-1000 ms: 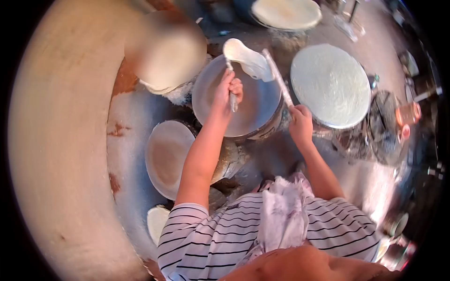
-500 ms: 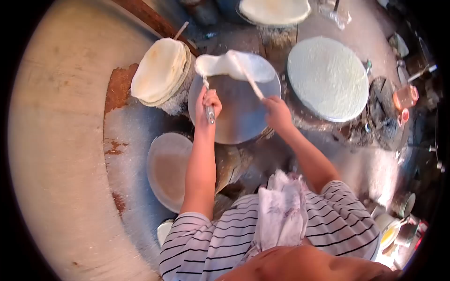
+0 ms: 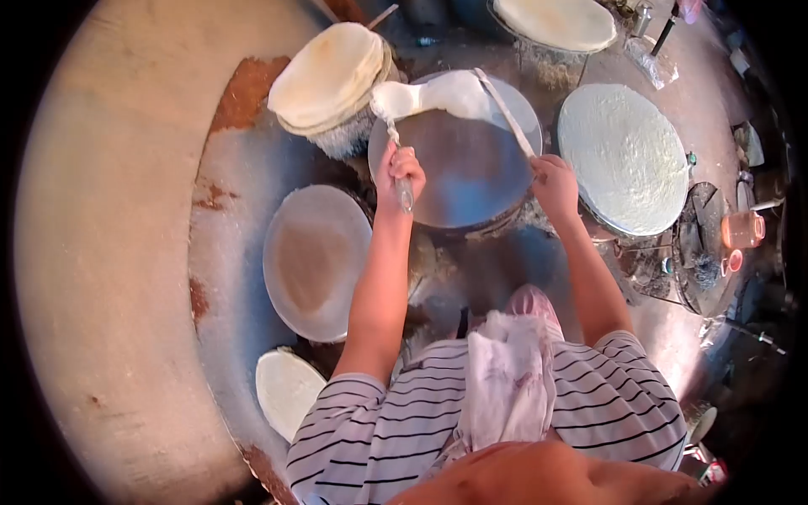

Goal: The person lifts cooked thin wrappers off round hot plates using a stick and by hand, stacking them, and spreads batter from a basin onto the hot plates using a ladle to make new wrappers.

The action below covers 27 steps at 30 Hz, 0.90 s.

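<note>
My left hand [image 3: 402, 172] is closed around the handle of a metal turner [image 3: 405, 198] with a twisted shank. The turner's far end is hidden under a thin white flatbread [image 3: 454, 94]. My right hand [image 3: 555, 187] grips a long, thin, pale stick [image 3: 507, 114], whose far part lies across the right side of the flatbread. The flatbread stretches between both tools along the far side of a round grey griddle [image 3: 459, 172], its left end beyond the rim. The near part of the griddle is bare.
A stack of pale flatbreads [image 3: 326, 77] stands to the upper left, more flatbread [image 3: 555, 21] at the back. On the right is a round surface covered in pale batter [image 3: 624, 160]. A round grey plate [image 3: 316, 265] lies lower left, near a curved wall [image 3: 118, 252].
The camera view has shifted, so the surroundings sit differently in the frame. The flatbread's left end has moved from the griddle's far left edge toward the stack, still held by both tools.
</note>
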Motion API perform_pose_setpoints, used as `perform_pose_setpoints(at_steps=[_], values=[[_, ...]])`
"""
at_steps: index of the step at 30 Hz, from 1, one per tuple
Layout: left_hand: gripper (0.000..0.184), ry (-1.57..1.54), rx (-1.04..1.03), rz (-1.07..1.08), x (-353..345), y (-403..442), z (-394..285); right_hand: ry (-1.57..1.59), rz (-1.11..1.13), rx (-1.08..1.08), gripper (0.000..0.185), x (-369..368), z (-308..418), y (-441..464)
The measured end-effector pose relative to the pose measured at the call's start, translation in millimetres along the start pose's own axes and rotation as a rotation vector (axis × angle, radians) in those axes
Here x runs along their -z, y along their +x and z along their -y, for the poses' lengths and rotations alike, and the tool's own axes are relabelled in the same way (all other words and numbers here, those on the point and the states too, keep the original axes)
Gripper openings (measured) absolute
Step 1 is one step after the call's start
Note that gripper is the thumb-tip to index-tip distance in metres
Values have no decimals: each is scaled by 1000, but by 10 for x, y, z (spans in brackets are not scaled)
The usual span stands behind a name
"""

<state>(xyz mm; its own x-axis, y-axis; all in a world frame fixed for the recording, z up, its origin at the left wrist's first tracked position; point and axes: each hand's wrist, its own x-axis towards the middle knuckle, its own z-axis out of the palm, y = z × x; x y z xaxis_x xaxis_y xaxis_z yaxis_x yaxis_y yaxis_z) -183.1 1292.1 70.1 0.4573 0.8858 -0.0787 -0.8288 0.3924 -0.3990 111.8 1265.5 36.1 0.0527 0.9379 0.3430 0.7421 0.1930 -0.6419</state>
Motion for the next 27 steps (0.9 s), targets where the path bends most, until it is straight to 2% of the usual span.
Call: perform_pose_setpoints(at_steps=[4, 5, 9, 12, 14, 15, 18, 19, 22, 24, 27], values=[[32, -96, -39, 58, -38, -71, 38, 145, 138, 56, 32, -212, 288, 240], [32, -47, 25, 175, 28, -126, 9, 108, 162, 104, 32, -307, 291, 320], [34, -195, -183, 238, 148, -555, 354, 101, 296, 232, 29, -521, 428, 577], [33, -207, -215, 344, 194, -642, 507, 193, 303, 289, 27, -355, 427, 601], [29, -190, -200, 392, 298, -738, 597, 146, 378, 332, 30, -4, 176, 663], [27, -185, -252, 361, 265, -738, 707, 84, 293, 380, 31, 143, -38, 688], [30, -198, -257, 401, 269, -621, 1020, 55, 227, 297, 30, 94, -481, 942], [39, -159, -262, 449, 242, -535, 1158, 86, 298, 339, 32, -15, -478, 1023], [49, -58, -311, 530, 328, -371, 1480, 166, 475, 484, 36, -452, -235, 1383], [48, -47, -298, 611, 253, -352, 1740, 91, 645, 559, 34, -599, -59, 1566], [48, 38, -316, 691, -38, -227, 2280, 235, 595, 739, 33, -674, 113, 1588]])
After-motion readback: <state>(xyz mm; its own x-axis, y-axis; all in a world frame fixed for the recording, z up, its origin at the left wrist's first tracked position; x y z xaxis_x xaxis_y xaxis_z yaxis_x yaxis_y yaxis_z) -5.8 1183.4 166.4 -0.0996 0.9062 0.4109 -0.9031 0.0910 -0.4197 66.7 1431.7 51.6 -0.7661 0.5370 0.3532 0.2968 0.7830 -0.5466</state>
